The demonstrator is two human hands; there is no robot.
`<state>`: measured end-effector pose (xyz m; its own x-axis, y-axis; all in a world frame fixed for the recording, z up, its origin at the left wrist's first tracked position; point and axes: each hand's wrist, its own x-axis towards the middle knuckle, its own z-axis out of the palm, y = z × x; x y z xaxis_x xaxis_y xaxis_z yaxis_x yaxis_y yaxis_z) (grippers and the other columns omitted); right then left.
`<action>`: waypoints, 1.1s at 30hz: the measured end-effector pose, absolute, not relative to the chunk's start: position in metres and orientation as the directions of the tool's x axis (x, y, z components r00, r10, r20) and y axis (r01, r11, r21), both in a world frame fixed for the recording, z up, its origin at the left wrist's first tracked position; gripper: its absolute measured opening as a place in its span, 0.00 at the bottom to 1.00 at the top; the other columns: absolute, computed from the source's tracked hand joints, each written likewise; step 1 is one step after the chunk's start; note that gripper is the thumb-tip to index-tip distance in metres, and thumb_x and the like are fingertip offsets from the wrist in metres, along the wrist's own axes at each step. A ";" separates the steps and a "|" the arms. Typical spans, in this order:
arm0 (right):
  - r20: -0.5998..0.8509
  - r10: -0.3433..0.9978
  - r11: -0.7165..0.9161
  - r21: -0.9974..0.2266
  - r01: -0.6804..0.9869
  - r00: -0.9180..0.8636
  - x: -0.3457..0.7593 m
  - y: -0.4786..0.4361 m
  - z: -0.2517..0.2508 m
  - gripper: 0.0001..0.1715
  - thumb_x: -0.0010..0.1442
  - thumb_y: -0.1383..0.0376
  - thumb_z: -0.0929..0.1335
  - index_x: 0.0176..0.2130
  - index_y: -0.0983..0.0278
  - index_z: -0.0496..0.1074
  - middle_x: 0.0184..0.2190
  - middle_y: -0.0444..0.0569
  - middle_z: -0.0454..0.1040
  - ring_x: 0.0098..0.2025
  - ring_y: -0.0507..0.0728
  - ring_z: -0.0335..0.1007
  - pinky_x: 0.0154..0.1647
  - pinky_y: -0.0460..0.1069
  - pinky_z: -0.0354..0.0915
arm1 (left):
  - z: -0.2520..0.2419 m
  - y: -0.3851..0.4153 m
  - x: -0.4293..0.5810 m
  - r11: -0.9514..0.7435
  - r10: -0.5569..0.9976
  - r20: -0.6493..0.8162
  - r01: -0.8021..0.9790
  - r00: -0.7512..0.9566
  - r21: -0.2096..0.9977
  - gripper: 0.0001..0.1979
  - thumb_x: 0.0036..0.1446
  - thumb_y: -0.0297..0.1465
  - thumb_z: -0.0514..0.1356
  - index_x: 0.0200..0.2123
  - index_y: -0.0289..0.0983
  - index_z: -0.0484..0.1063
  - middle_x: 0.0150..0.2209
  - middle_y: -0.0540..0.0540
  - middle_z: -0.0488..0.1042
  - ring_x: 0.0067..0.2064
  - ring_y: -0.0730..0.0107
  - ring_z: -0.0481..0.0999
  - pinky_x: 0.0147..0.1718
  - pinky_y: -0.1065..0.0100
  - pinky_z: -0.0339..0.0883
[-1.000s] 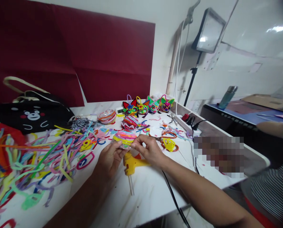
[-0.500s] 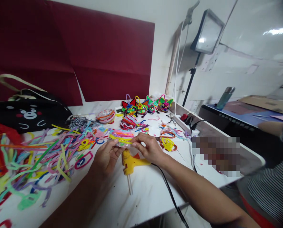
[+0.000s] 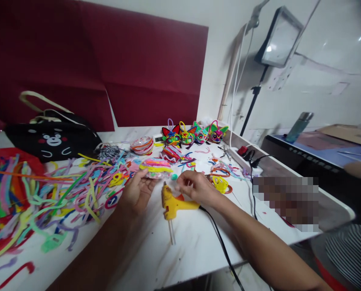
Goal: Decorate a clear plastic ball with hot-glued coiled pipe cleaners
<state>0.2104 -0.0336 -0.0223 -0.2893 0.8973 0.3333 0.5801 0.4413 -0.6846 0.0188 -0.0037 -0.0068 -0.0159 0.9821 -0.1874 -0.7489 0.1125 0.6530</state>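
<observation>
Compared with half a second ago, the right hand [image 3: 195,186] is clear of the rounded ball wrapped in fuzzy pink, orange and yellow strips [image 3: 156,165], and a small teal-green piece [image 3: 174,177] shows between them. The left hand [image 3: 138,192] pinches the ball's near side above the white table [image 3: 198,246]. The right fingers are curled; whether they grip anything cannot be told. A yellow glue gun [image 3: 169,207] lies between the hands, its handle partly behind the right hand.
</observation>
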 end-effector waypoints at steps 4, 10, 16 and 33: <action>0.118 0.844 0.506 -0.498 0.704 -0.523 0.210 -0.040 -0.020 0.21 0.50 0.54 0.76 0.39 0.64 0.74 0.37 0.48 0.73 0.37 0.55 0.68 0.35 0.47 0.60 | -0.007 0.004 0.010 0.030 0.986 -0.144 -0.775 -0.079 0.631 0.10 0.59 0.17 0.53 0.33 0.33 0.73 0.25 0.48 0.78 0.28 0.72 0.79 0.29 0.74 0.76; 0.029 0.812 0.565 -0.297 0.770 -0.584 0.204 -0.043 -0.020 0.23 0.50 0.56 0.75 0.42 0.65 0.72 0.41 0.51 0.71 0.41 0.58 0.69 0.38 0.49 0.61 | -0.009 0.010 0.004 -0.031 0.983 -0.123 -0.781 -0.137 0.624 0.11 0.59 0.17 0.53 0.36 0.33 0.73 0.25 0.48 0.78 0.28 0.72 0.80 0.31 0.72 0.77; 0.007 0.826 0.549 -0.237 0.802 -0.563 0.197 -0.047 -0.025 0.23 0.50 0.64 0.70 0.47 0.66 0.68 0.43 0.55 0.72 0.45 0.62 0.70 0.42 0.52 0.64 | -0.010 0.009 0.005 -0.031 0.982 -0.127 -0.782 -0.140 0.623 0.10 0.58 0.17 0.54 0.33 0.34 0.72 0.25 0.48 0.78 0.29 0.73 0.80 0.31 0.73 0.77; 0.501 0.744 0.617 -0.262 0.742 -0.442 0.188 -0.060 -0.029 0.13 0.58 0.64 0.65 0.45 0.65 0.65 0.42 0.54 0.68 0.36 0.57 0.69 0.33 0.50 0.67 | -0.007 0.008 0.004 0.059 0.954 -0.280 -0.843 -0.111 0.535 0.10 0.61 0.18 0.54 0.29 0.35 0.69 0.24 0.51 0.75 0.27 0.79 0.77 0.35 0.75 0.75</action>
<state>0.1878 -0.0598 -0.0288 -0.4419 0.7445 0.5005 0.7424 0.6167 -0.2619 0.0044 0.0085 -0.0073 -0.1110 0.9537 -0.2796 -0.8426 0.0589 0.5353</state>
